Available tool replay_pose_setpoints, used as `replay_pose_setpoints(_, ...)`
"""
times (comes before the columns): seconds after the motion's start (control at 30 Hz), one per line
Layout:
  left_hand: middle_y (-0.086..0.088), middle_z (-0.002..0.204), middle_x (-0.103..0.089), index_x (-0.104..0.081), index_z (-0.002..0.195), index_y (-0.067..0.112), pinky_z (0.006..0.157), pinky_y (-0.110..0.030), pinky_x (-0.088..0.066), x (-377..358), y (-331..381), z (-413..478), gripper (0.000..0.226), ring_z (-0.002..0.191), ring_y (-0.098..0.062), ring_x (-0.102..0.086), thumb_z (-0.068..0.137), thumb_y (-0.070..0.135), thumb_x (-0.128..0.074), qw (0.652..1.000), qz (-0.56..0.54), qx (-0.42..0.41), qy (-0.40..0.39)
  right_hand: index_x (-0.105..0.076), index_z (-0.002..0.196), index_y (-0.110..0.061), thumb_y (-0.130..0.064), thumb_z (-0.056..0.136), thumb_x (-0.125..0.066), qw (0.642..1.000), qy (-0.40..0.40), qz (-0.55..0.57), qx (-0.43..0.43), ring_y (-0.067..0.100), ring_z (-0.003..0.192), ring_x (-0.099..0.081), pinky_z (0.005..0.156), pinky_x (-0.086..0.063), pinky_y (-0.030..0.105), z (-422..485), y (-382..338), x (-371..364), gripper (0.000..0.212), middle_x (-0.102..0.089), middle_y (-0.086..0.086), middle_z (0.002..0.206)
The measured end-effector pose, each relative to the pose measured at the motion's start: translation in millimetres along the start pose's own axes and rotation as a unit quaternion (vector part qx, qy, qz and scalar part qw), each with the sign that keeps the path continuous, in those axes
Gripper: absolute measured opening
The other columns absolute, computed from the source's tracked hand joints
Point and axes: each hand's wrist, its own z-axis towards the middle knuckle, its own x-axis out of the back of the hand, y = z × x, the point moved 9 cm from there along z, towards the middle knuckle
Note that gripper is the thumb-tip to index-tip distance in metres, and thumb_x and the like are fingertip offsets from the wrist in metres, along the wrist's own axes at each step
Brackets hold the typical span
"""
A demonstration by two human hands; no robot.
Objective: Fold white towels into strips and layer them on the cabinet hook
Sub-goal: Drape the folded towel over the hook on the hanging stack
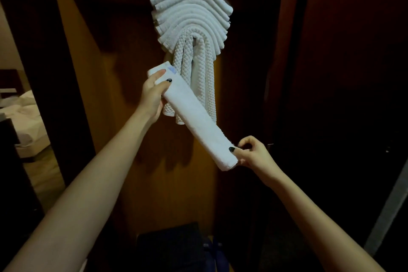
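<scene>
Head view: left hand (154, 93) and right hand (251, 154) hold towel strip (194, 121), label (171, 70) unreadable.

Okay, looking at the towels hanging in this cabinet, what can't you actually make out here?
- Head view: the hook is hidden behind the stacked towels.
- Head view: most fingers of the left hand sit behind the folded strip.
- Head view: the dark object at the bottom is too dim to identify.
- Head view: the bed is cut by the left edge.
</scene>
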Motion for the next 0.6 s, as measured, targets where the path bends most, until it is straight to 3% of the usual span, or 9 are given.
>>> replay_pose_setpoints(0.07, -0.008, 0.114, -0.059, -0.048, 0.137, 0.007, 0.070, -0.022, -0.052, -7.7, 8.1, -1.6, 0.044, 0.094, -0.012, -0.061, 0.094, -0.003, -0.048, 1.000, -0.001, 0.000, -0.016, -0.059, 0.086, -0.007, -0.008, 0.093, -0.063, 0.997, -0.072, 0.001, -0.027, 0.004, 0.055, -0.053, 0.062, -0.048, 0.021, -2.1, 9.4, -11.7, 0.008, -0.058, -0.003, 0.061)
replay_pose_setpoints(0.2, -0.008, 0.111, -0.063, -0.050, 0.131, 0.008, 0.072, -0.024, -0.054, -26.0, 22.0, -6.2, 0.039, 0.088, -0.008, -0.066, 0.095, -0.002, -0.047, 0.998, -0.036, 0.000, -0.047, -0.060, 0.069, -0.014, -0.016, 0.098, -0.057, 0.989, -0.144, -0.024, -0.018, 0.015, 0.077, -0.054, 0.082, -0.046, 0.031, -4.6, 15.9, -26.8, 0.029, -0.056, 0.002, 0.074)
replay_pose_setpoints(0.33, -0.011, 0.108, -0.066, -0.054, 0.127, 0.008, 0.074, -0.025, -0.055, -45.0, 33.8, -9.5, 0.037, 0.087, -0.011, -0.068, 0.093, -0.005, -0.048, 0.996, -0.066, -0.003, -0.066, -0.070, 0.071, -0.019, -0.012, 0.089, -0.055, 0.977, -0.197, 0.065, -0.045, 0.010, 0.075, -0.055, 0.075, -0.046, 0.023, -2.3, 18.1, -41.7, 0.025, -0.061, -0.003, 0.079)
replay_pose_setpoints(0.5, -0.011, 0.110, -0.064, -0.055, 0.123, 0.010, 0.074, -0.024, -0.055, -55.8, 42.7, -8.7, 0.040, 0.089, -0.011, -0.068, 0.090, -0.011, -0.049, 0.995, -0.035, -0.019, -0.091, -0.061, 0.064, -0.015, -0.015, 0.083, -0.056, 0.966, -0.209, 0.136, -0.072, 0.008, 0.065, -0.050, 0.077, -0.037, 0.033, 5.5, 28.9, -42.6, 0.020, -0.052, -0.003, 0.068)
replay_pose_setpoints(0.6, -0.008, 0.110, -0.063, -0.054, 0.123, 0.010, 0.072, -0.022, -0.054, -48.7, 44.6, -6.9, 0.041, 0.086, -0.007, -0.069, 0.089, -0.012, -0.050, 0.996, -0.019, -0.036, -0.076, -0.054, 0.071, -0.007, -0.020, 0.083, -0.060, 0.974, -0.175, 0.128, -0.063, 0.012, 0.069, -0.048, 0.079, -0.037, 0.036, 11.9, 30.9, -33.6, 0.018, -0.048, 0.001, 0.072)
